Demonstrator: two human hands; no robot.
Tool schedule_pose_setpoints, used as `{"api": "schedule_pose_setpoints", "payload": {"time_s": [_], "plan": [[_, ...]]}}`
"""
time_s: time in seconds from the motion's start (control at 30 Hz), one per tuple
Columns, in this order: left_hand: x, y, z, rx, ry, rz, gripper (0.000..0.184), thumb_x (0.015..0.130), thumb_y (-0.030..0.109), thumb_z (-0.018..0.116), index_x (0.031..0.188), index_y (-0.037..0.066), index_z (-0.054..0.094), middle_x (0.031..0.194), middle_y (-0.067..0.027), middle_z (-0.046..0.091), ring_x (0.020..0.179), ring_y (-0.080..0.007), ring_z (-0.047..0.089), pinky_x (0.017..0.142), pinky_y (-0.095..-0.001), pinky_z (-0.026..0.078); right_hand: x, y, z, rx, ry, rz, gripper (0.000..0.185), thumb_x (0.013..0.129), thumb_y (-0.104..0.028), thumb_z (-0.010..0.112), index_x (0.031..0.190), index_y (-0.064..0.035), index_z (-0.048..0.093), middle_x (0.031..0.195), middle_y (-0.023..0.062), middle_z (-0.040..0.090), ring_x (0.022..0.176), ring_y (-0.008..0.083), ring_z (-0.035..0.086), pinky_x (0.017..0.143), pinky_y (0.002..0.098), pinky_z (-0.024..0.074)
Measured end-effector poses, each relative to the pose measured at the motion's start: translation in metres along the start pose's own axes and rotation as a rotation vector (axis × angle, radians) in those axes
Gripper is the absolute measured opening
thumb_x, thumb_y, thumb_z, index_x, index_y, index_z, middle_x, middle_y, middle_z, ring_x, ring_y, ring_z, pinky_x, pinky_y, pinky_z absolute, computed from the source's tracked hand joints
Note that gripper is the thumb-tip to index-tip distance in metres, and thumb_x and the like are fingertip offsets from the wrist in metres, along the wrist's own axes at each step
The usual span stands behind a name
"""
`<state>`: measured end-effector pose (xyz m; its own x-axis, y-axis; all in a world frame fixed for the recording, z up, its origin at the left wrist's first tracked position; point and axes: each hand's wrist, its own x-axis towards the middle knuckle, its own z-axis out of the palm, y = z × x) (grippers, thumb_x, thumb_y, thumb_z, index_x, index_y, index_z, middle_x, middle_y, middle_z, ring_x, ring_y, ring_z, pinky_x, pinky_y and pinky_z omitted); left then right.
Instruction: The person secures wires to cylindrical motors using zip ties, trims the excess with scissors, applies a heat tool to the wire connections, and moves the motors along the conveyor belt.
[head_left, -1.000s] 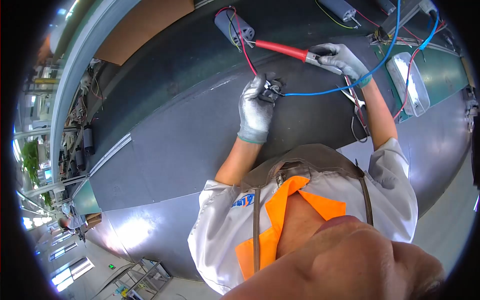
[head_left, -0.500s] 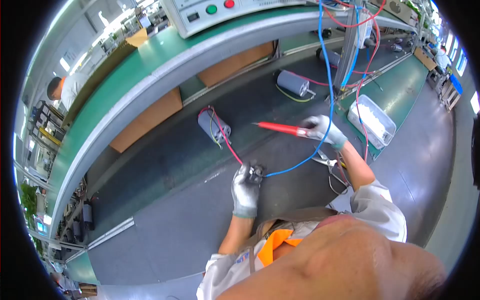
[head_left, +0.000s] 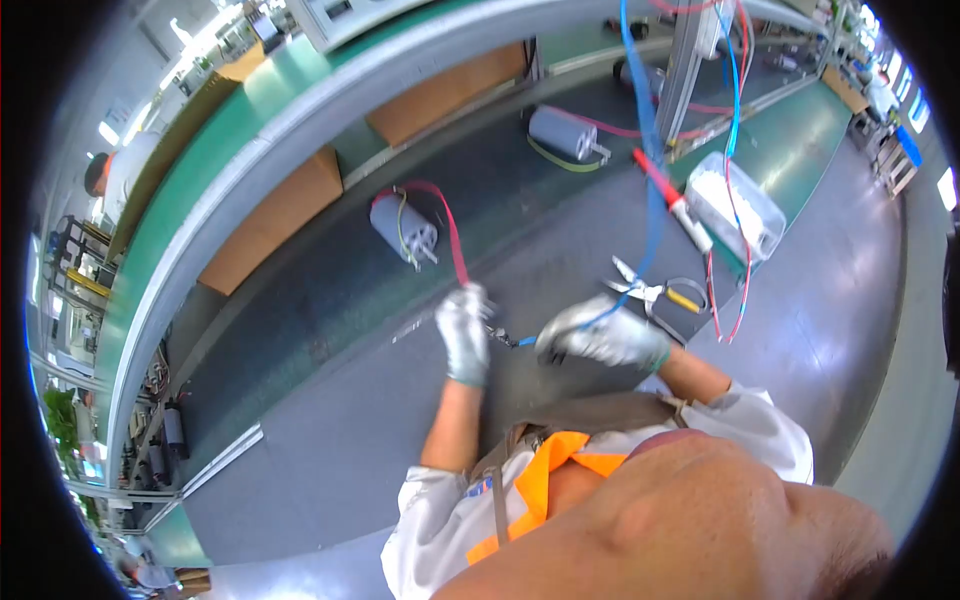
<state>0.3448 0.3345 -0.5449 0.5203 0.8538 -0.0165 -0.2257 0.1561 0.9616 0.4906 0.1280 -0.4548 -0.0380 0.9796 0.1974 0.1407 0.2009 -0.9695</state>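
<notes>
My left hand (head_left: 463,330), in a pale glove, is closed on the red lead of a grey cylindrical motor (head_left: 403,228). Just right of its fingers is a small dark clip (head_left: 502,338) at the end of a blue wire (head_left: 648,240). My right hand (head_left: 605,335), also gloved, is beside that clip, with the blue wire running across it. Motion blurs its fingers, so its grip is unclear. A red test probe (head_left: 660,182) with a white end rests apart from both hands, close to a clear plastic box (head_left: 737,212). Scissors (head_left: 645,290) lie beyond the right hand.
Another grey motor (head_left: 563,132) lies farther back on the dark belt. Cardboard pieces (head_left: 275,225) stand under the curved green shelf (head_left: 200,190). A metal post (head_left: 685,75) carries red and blue wires at the right. Another person (head_left: 128,175) is at the far left.
My right hand has let go of the red probe, which now lies near the plastic box, and has moved down and left toward the clip. My left hand has moved slightly up and left.
</notes>
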Motion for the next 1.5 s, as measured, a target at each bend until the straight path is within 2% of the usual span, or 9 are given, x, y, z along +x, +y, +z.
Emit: {"api": "schedule_pose_setpoints", "payload": {"time_s": [0.13,0.23,0.47,0.67,0.87,1.0,1.17,1.27,1.5], "plan": [[0.019,0.047,-0.114,1.601,0.493,0.777,0.026,0.092,0.023,0.068,0.102,-0.001,0.064,0.112,-0.0191,0.064,0.101,-0.0322,0.063,0.083,-0.0477,0.051,-0.01,-0.034,-0.048,-0.111,0.662,0.13,0.035,0.101,-0.03,0.055,0.113,0.0014,0.066,0.084,0.0079,0.072,0.079,0.0161,0.067,0.071,0.0312,0.0521],[-0.015,0.057,-0.139,1.783,0.645,0.586,0.055,0.087,0.027,0.072,0.133,0.003,0.053,0.133,-0.0215,0.054,0.123,-0.0416,0.051,0.098,-0.0536,0.044,-0.038,0.029,-0.1,-0.887,0.429,0.644,0.039,0.093,-0.033,0.062,0.113,0.0005,0.067,0.087,0.0193,0.071,0.083,0.0362,0.07,0.079,0.0414,0.0534],[-0.059,-0.016,0.021,1.018,-0.738,0.715,0.031,0.091,0.023,0.064,0.12,0.015,0.063,0.118,-0.0059,0.066,0.118,-0.0256,0.059,0.103,-0.0421,0.043,0.066,0.058,-0.155,-1.187,0.673,0.134,0.055,0.093,-0.029,0.064,0.139,-0.0005,0.051,0.128,0.024,0.062,0.118,0.0383,0.06,0.099,0.0445,0.0478],[-0.037,-0.042,0.133,1.078,-1.12,0.813,0.054,0.089,0.036,0.066,0.135,0.009,0.055,0.138,-0.0138,0.053,0.135,-0.0316,0.044,0.114,-0.0548,0.031,0.16,0.165,-0.282,-1.148,0.691,0.55,0.078,0.093,-0.055,0.058,0.14,0.0051,0.041,0.112,0.0288,0.065,0.1,0.0445,0.067,0.084,0.0509,0.0541],[-0.02,-0.053,0.163,1.034,-1.019,0.891,0.058,0.086,0.038,0.066,0.132,0.005,0.056,0.139,-0.0174,0.052,0.137,-0.0363,0.04,0.113,-0.0588,0.029,0.144,0.129,-0.183,-1.522,0.645,0.329,0.063,0.09,-0.029,0.063,0.144,-0.0051,0.042,0.104,0.0301,0.066,0.096,0.0424,0.068,0.082,0.0497,0.0547],[-0.004,-0.061,0.134,0.837,-0.432,0.916,0.029,0.081,0.011,0.065,0.11,0.006,0.062,0.118,-0.0147,0.061,0.115,-0.0358,0.055,0.101,-0.049,0.041,0.16,0.136,-0.18,-1.267,0.515,0.471,0.08,0.085,-0.027,0.068,0.153,-0.0099,0.029,0.097,0.0253,0.07,0.091,0.0409,0.068,0.083,0.0496,0.0534],[0.043,-0.032,0.055,0.832,0.127,0.868,0.038,0.093,0.01,0.061,0.128,-0.002,0.055,0.12,-0.0215,0.061,0.117,-0.0389,0.055,0.102,-0.0456,0.043,0.16,0.139,-0.1,-0.949,0.568,0.392,0.084,0.087,-0.025,0.066,0.152,0.0015,0.021,0.101,0.0237,0.07,0.095,0.0418,0.068,0.084,0.0492,0.053],[0.065,-0.005,0.029,0.848,0.059,0.839,0.05,0.093,0.015,0.063,0.137,-0.002,0.048,0.134,-0.0267,0.05,0.122,-0.0422,0.051,0.105,-0.0473,0.042,0.133,0.135,-0.03,-0.64,0.729,0.251,0.087,0.089,-0.023,0.065,0.151,0.0078,0.013,0.106,0.0229,0.069,0.099,0.0418,0.067,0.086,0.0488,0.052],[0.006,0.011,0.007,1.104,-0.245,0.714,0.053,0.084,0.027,0.074,0.128,0.004,0.057,0.127,-0.0196,0.058,0.122,-0.0393,0.051,0.105,-0.0489,0.04,-0.015,0.027,0.053,-0.534,0.02,0.593,0.079,0.089,-0.016,0.065,0.152,0.0001,0.021,0.1,0.0197,0.07,0.088,0.0374,0.07,0.078,0.0433,0.0543]]}}
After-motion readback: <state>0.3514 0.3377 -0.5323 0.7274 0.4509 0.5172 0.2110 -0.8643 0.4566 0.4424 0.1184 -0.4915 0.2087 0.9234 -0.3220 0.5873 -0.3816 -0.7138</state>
